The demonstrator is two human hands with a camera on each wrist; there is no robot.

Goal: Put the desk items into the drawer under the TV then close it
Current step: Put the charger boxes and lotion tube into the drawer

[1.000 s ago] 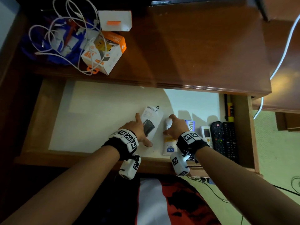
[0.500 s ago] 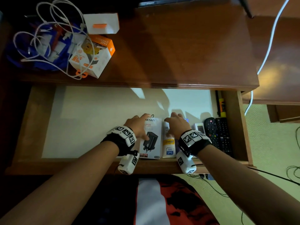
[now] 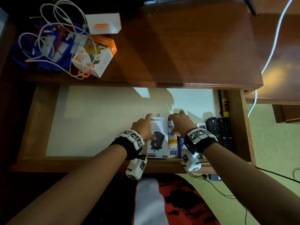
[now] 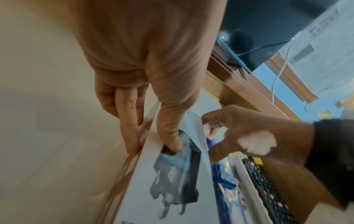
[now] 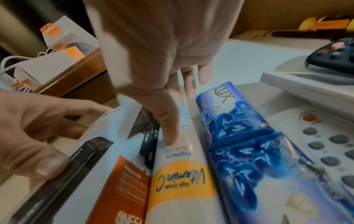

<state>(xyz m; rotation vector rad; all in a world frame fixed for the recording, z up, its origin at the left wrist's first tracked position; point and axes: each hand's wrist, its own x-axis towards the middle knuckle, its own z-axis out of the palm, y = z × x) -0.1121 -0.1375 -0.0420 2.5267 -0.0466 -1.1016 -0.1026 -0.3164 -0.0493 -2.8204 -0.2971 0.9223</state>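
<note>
The drawer (image 3: pixel 97 127) stands pulled out below the desk top. A white charger box (image 3: pixel 158 140) lies flat near its front edge. My left hand (image 3: pixel 142 127) holds that box (image 4: pixel 172 189), thumb on its printed face and fingers along its left edge. Right beside it lies a white and yellow tube (image 3: pixel 172 142), then a blue Lux pack (image 3: pixel 180 143). My right hand (image 3: pixel 178 124) arches over the tube (image 5: pixel 182 181), thumb on top, fingers down at its far end beside the Lux pack (image 5: pixel 239 144).
A white remote (image 3: pixel 200 125) and two black remotes (image 3: pixel 219 130) fill the drawer's right end, with a yellow and black tool (image 3: pixel 224 106) behind. On the desk top (image 3: pixel 178 46), far left: an orange and white box (image 3: pixel 95 57), a white box (image 3: pixel 103 23), white cables (image 3: pixel 53 38).
The charger box has turned from lying askew to lying straight against the tube. Both hands have stayed on their items, shifting slightly with them.
</note>
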